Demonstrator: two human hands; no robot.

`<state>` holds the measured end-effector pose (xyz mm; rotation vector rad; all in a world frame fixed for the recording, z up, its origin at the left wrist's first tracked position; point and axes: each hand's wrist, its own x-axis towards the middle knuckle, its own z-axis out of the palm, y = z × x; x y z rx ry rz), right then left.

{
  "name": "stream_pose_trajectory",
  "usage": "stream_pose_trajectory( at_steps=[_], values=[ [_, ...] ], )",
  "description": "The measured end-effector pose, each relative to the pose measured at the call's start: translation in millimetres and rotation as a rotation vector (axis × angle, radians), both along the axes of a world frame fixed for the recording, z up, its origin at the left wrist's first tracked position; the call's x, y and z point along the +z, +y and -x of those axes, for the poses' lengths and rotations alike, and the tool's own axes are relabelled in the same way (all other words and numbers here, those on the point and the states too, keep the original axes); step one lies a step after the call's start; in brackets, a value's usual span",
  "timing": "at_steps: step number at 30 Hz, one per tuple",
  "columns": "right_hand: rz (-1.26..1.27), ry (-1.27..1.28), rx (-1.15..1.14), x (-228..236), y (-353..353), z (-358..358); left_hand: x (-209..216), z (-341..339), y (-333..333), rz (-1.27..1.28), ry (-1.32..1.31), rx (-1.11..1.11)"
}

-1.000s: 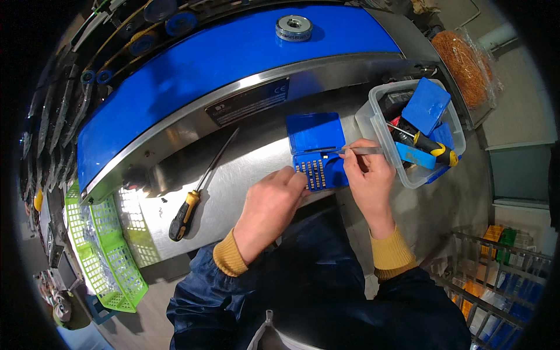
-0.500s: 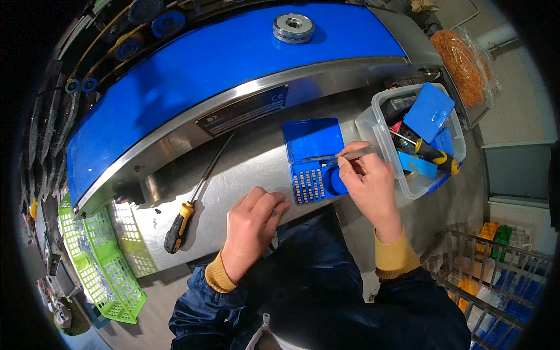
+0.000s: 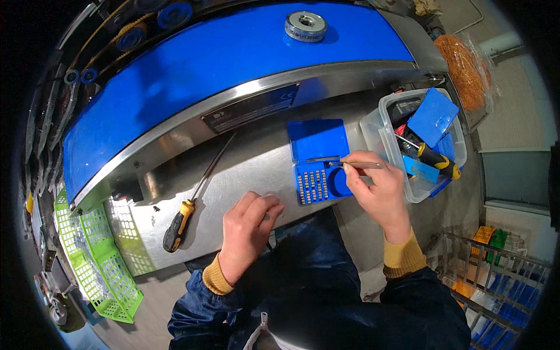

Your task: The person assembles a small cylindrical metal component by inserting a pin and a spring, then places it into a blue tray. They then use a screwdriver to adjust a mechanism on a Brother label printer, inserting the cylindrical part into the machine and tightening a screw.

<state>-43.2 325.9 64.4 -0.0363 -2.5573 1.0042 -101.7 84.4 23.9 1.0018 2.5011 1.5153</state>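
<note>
1 slim metal tool [image 3: 367,165], pinched in the right hand [image 3: 380,188], runs lengthwise side to side, tip pointing left over the open blue case [image 3: 318,140]; whether the curled left hand [image 3: 246,224] holds anything, I cannot tell.

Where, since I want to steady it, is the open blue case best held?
Probably the blue case is best held by its base's left edge, from the left: that side is straight and nearest the left hand, while the right hand and its thin metal tool are over the far right corner.
</note>
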Motion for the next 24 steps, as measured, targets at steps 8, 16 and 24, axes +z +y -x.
stream_pose_trajectory(
  at_steps=[8,16,24],
  values=[
    [0.726,0.012,-0.102,6.6,-29.0,-7.0,8.1,2.8,38.6,-0.174,-0.101,0.074],
    [1.097,0.008,-0.148,-3.5,-48.8,-7.6,10.5,-6.0,46.1,-0.264,-0.059,0.183],
    [1.206,0.093,-0.175,-5.1,-53.8,-20.9,14.0,-4.2,29.6,-0.266,-0.110,0.106]
  ],
)
